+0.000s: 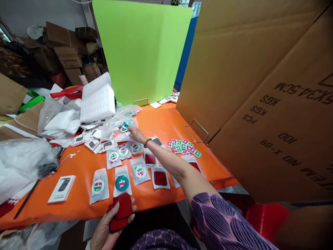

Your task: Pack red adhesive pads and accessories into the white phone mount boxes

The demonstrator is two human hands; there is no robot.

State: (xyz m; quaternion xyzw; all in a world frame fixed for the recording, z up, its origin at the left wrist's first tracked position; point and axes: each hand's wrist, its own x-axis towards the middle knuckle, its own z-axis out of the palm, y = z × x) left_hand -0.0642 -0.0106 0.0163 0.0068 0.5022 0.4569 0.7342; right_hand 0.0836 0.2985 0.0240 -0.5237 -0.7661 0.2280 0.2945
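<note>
My left hand (109,222), near the table's front edge, grips a small stack of red rounded-square pads (121,208) with dark edges. My right hand (136,134) reaches across to a clear plastic bag (117,119) with teal rings (123,126) in it. Its fingers are bent at the bag's near edge; what they pinch is too small to make out. Between my hands lie translucent pouches (139,171) with round pink, green and white pieces. One pouch carries a teal ring (122,182). Red pads (160,178) lie on other pouches nearby.
Pink and green cards (183,146) are scattered on the orange table (158,121). White boxes (61,189), plastic wrap and white foam (97,99) crowd the left. A green board (143,48) stands behind; a large carton (249,86) stands at right beside a wire stand (197,131).
</note>
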